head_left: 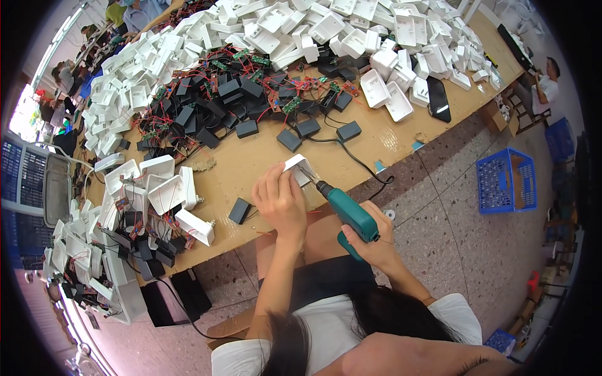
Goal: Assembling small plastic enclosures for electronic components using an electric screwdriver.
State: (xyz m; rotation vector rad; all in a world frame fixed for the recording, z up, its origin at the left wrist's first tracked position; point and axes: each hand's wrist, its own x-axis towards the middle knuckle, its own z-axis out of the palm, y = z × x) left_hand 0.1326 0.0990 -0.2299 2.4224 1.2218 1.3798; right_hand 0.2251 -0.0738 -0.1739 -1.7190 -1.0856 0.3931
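Workpiece: one white housing (303,170), centre of the frame, tilted above the near edge of the tabletop (401,141).
Left hand (279,197): one, grasping the housing from its left side.
Right hand (374,241): one, wrapped round the handle of the driver.
Tool: one green power driver (351,213), right of centre, bit directed into the open side of the housing; contact at the tip cannot be confirmed.
Single block: one black block (239,211), left of the left hand, lying apart.
Block group: three black blocks (307,129), just above centre.
Cable: one black cable (359,161), right of centre, looping at the tabletop edge.
Open shells: two white shells (399,101), side by side, upper right.
Phone: one black phone (439,99), right of the shells.
Bulk stock: white housings (273,37) along the top, too many to count; wired black blocks (207,109) below them, likewise.
Floor: one large blue basket (506,182), right of the frame.
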